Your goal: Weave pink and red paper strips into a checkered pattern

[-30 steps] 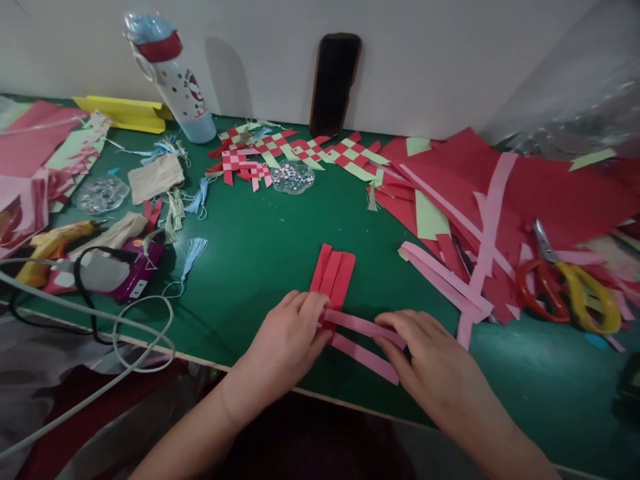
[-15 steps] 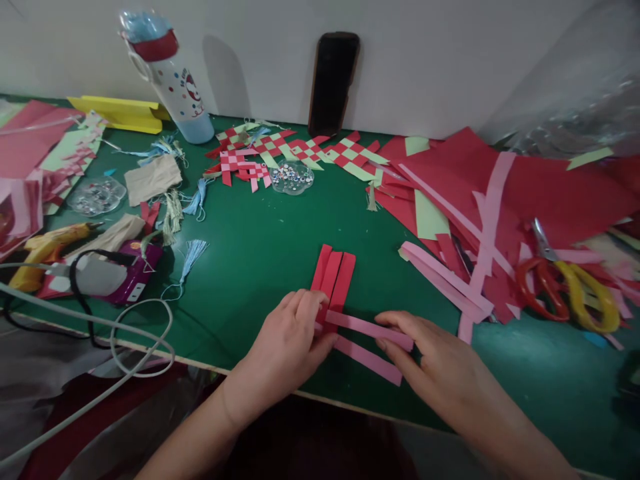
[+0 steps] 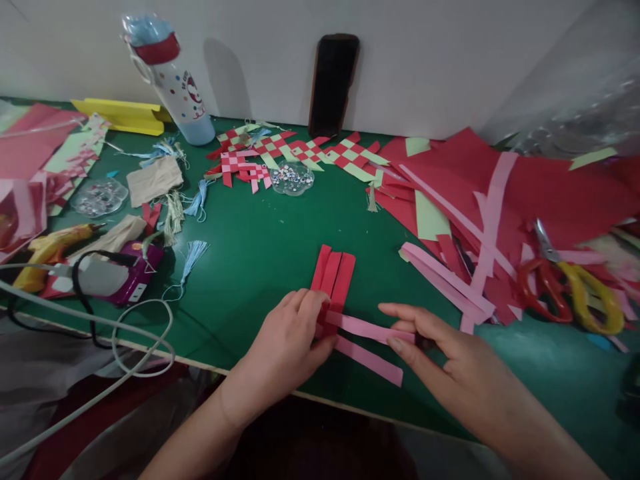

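Note:
Several red paper strips (image 3: 341, 277) lie side by side near the table's front edge, fanned slightly apart at their far ends. My left hand (image 3: 295, 333) is closed on their near ends, where pink strips cross them; its fingers hide the crossing. The upper pink strip (image 3: 363, 327) runs right from there, and my right hand (image 3: 425, 347) pinches its free end between thumb and fingers. Below it, a lower pink strip (image 3: 370, 362) sticks out to the right with its end free.
Scissors (image 3: 555, 267), loose pink strips (image 3: 450, 283) and red sheets (image 3: 560, 193) lie right. Woven pieces (image 3: 350, 153), a bead dish (image 3: 293, 178), phone (image 3: 334, 87) and bottle (image 3: 183, 93) stand behind. Left are a glue gun (image 3: 50, 250), tassels (image 3: 193, 257) and a white cable (image 3: 145, 340).
My right hand has shifted slightly right along the upper pink strip, its index finger now lifted and straighter. My left hand has stayed on the red strips.

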Motion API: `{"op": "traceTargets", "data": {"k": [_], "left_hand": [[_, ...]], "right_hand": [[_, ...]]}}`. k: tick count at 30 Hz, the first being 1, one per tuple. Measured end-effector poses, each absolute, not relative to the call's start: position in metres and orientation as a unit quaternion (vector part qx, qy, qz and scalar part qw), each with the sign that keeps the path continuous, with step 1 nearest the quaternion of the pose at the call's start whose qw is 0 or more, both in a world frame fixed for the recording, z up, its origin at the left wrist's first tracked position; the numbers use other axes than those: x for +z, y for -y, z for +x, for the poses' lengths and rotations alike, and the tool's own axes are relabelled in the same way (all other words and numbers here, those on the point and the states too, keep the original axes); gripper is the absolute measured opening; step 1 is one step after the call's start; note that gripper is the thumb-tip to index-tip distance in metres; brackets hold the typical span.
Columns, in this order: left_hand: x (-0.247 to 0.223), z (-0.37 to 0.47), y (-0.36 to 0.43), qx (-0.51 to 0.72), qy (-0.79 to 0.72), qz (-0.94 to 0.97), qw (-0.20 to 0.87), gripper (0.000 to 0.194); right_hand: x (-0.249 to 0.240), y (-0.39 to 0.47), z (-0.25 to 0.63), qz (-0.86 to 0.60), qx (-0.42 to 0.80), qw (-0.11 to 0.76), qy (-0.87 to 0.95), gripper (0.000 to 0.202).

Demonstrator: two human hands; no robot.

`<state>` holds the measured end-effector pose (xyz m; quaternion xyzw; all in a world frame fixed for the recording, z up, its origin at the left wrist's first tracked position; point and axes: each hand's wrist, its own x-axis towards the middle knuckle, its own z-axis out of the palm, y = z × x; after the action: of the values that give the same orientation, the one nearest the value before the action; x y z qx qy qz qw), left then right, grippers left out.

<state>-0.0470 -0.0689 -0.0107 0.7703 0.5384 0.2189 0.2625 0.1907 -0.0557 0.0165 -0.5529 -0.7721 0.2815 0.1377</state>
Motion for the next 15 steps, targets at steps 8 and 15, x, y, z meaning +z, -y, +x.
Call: {"op": "traceTargets", "data": {"k": [8,15], "left_hand": [[-0.007,-0.047,0.068,0.21,-0.54,0.77,0.268,0.032],[-0.007,-0.045,0.067,0.188,-0.548,0.767,0.275,0.031]], "right_hand": [[0.02,0.055,0.19,-0.53,0.252,0.154,0.795,0.032],[0.026,0.055,0.177,-0.518,0.254,0.179,0.797,0.03]]}}
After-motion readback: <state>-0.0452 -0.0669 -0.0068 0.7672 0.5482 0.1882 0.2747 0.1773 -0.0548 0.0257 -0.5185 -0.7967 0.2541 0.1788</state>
